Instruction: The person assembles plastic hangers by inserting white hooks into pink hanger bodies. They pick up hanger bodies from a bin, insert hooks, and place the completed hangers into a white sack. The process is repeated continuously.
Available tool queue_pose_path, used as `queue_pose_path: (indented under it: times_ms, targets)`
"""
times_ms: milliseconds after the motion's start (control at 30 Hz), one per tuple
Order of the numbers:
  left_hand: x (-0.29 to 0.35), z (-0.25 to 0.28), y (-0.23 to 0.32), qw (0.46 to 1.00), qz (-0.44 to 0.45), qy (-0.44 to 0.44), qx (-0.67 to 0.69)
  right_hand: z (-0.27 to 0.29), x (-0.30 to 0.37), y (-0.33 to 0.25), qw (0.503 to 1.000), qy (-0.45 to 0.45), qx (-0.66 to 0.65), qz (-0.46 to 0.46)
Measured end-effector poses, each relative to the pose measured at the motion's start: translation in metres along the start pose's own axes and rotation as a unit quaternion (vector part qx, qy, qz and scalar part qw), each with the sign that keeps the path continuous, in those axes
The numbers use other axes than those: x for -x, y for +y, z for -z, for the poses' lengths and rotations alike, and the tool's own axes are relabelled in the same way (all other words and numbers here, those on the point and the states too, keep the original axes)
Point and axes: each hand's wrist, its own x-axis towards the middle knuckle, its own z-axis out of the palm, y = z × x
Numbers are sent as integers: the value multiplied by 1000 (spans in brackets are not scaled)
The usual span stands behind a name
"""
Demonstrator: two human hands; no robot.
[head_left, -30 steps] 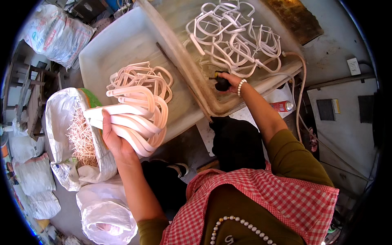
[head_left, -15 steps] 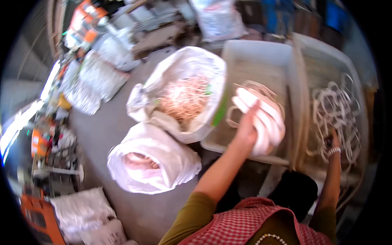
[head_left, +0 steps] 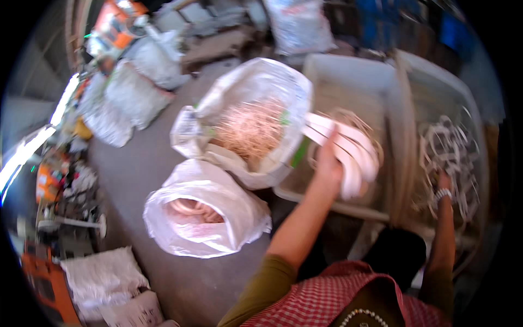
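My left hand (head_left: 329, 164) is closed around a bundle of pale, curved flat strips (head_left: 357, 159), held above the left plastic tub (head_left: 348, 98). The strips bow over to the right of the hand, and their left ends point toward the large white sack. Inside the right plastic tub (head_left: 433, 68), my right hand (head_left: 444, 180) reaches down into a tangle of thin white loops (head_left: 452, 144). Its fingers are dark, blurred and partly hidden there. Thinner brownish loops (head_left: 348, 117) show behind the bundle.
Left of the tubs stands an open white sack (head_left: 218, 98) full of thin straw-coloured strands (head_left: 253, 128). Nearer me, a smaller white sack (head_left: 239, 204) holds pinkish coils (head_left: 193, 210). Filled sacks (head_left: 133, 92) stand far left, with another sack (head_left: 302, 27) behind the tubs. Orange machinery (head_left: 49, 278) lies lower left.
The bundle in my left hand has turned slightly, and its strips look more fanned out. My right hand stays among the white loops. The whole view has shifted a little.
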Motion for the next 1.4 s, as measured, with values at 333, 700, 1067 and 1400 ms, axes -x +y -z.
queue_pose_path:
  times_ms: [333, 700, 1067, 1400]
  targets:
    - [-2, 14, 18, 999, -30, -20, -39, 108, 109, -219, 761, -248, -593, 87]
    - [5, 20, 10, 996, 3, -80, -50, 137, 273, -374, 739, 21, -172, 651]
    - [4, 14, 32, 997, -58, -54, 4, 107, 205, -245, 892, -76, -194, 400]
    - [0, 17, 18, 997, -9, -64, -38, 156, 233, -346, 742, 21, -352, 570]
